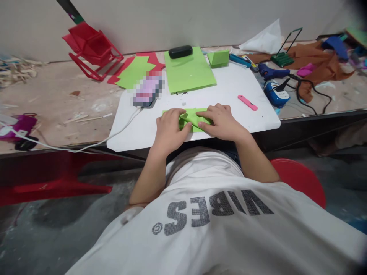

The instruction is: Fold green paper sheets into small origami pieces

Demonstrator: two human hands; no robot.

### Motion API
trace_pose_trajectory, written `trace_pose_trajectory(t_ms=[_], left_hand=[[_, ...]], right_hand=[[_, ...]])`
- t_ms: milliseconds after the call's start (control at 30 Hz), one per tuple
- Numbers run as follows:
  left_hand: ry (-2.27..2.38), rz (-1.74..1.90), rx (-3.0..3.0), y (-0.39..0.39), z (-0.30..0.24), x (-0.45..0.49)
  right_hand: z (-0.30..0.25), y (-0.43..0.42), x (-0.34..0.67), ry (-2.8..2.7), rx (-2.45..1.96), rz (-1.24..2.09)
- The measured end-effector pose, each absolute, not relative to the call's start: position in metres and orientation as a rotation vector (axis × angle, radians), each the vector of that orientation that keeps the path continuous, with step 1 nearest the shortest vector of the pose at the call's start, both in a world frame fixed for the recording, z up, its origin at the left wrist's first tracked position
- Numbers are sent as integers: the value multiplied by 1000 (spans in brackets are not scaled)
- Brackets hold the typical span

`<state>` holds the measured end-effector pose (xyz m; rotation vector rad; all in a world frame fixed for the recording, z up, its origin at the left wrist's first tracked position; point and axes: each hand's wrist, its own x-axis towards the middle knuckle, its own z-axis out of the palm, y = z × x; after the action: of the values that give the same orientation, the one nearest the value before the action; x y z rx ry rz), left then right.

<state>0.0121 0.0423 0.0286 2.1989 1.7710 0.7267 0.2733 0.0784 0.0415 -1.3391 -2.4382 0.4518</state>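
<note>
I think the fold in the green paper (196, 119) could become crooked if my two hands do not press it evenly, because one layer may slide over the other. The paper lies near the front edge of the white board (123, 133) on the worktop (65, 110), so a strong pull toward my body could make it slip off there. Paper like this may also wrinkle if my thumbs push too hard.

My left hand (171, 128) is half closed: its fingers bend over the left end of the paper and the thumb presses on it, with a gap between thumb and first finger. My right hand (222, 121) holds the right part in a similar way, first finger and thumb on the folded layer, a little apart. I cannot tell how the fingers lie underneath.
</note>
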Motion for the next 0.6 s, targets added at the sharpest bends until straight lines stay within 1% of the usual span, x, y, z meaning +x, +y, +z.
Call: trace_pose_trajectory(t_ms=[167, 367, 600], left_hand=[[1728, 819, 2209, 40, 28, 11], [1529, 657, 2394, 32, 35, 14], [1463, 626, 2410, 32, 36, 11]], right_hand=[[40, 79, 273, -2437, -1320, 437], [39, 78, 274, -2434, -1320, 436], [38, 78, 275, -2380, -1332, 461]])
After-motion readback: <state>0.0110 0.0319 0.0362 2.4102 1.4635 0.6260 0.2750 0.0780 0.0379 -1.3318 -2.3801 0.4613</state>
